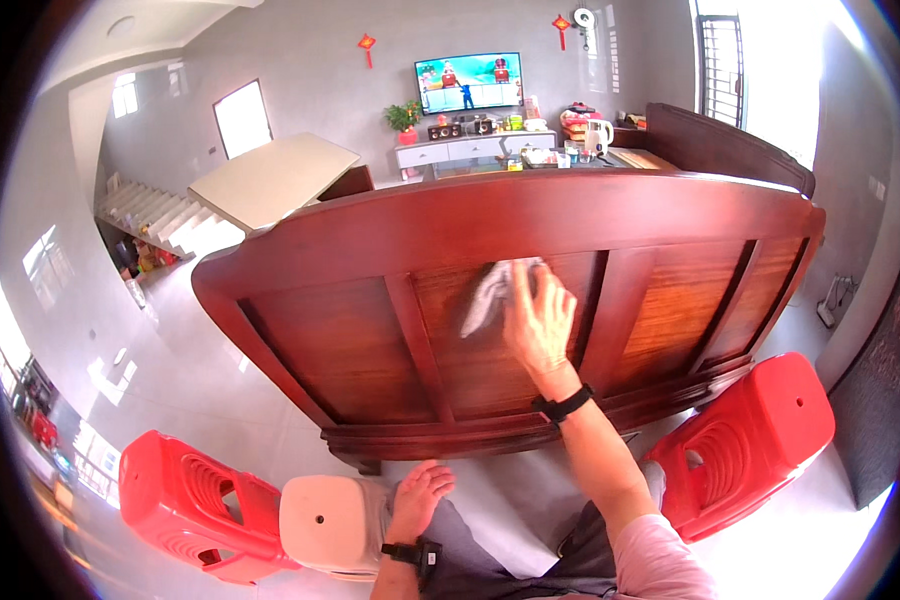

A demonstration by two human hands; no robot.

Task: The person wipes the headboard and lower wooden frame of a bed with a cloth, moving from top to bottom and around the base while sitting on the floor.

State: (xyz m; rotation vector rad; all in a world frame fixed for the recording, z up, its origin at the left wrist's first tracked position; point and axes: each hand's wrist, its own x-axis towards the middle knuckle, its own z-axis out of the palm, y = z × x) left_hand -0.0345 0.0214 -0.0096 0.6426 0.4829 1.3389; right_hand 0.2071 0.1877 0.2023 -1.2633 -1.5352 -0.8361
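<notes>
My right hand (540, 315) presses a pale grey cloth (487, 297) against the back of a dark reddish-brown wooden sofa (440, 225). The cloth lies on a recessed panel left of the centre, just under the wide curved top rail, and part of it hangs loose to the left of my fingers. Low in front of the sofa, my left hand (423, 497) rests empty near my knee, its fingers loosely apart. Beside it on the left stands a beige plastic stool (322, 520).
Red plastic stools stand at the left (195, 505) and at the right (760, 430). Beyond the sofa are a beige-topped table (273, 178), a lit television (468, 83) and a white cabinet (430, 155). A staircase (165, 215) rises at the far left.
</notes>
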